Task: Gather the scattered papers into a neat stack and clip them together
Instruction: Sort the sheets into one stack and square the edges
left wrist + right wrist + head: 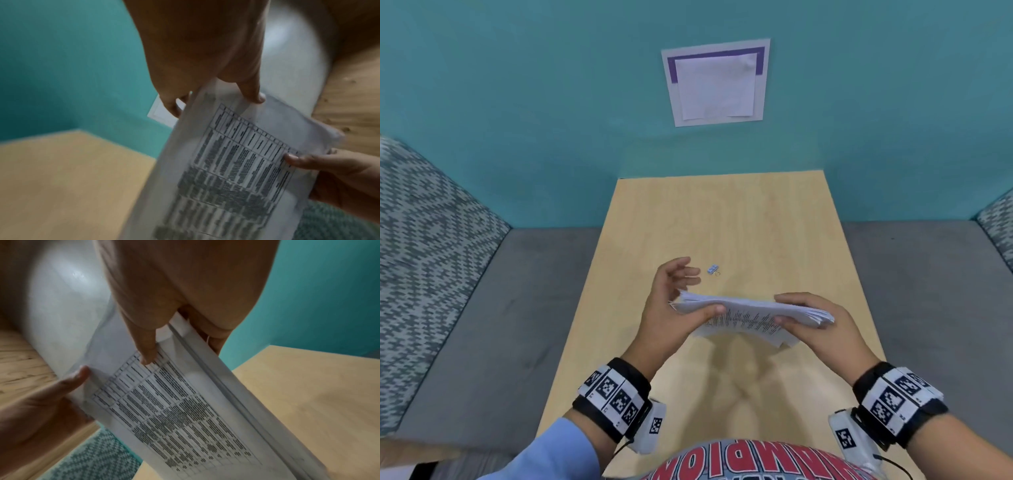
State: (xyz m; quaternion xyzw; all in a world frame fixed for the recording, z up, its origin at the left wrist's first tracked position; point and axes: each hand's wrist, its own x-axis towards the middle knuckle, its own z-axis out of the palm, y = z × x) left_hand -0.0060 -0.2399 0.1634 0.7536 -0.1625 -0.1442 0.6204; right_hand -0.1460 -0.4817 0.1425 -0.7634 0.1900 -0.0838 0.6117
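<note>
A stack of white papers (750, 315) with printed tables hangs in the air over the light wooden table (722, 222), tilted with its printed face toward me. My left hand (698, 293) holds its left end: the thumb lies on the printed face, a lower finger sits behind the stack and the upper fingers stretch out past it. My right hand (780, 308) grips the right end between thumb and fingers. The wrist views show the stack (236, 170) (174, 410) close up, its edges slightly uneven. A small binder clip (713, 269) lies on the table just beyond my left hand.
The table runs up to a teal wall with a white sheet (715, 82) fixed to it. Grey bench seating (500, 325) flanks the table on both sides, with patterned cushions (424, 240) at the far left and right.
</note>
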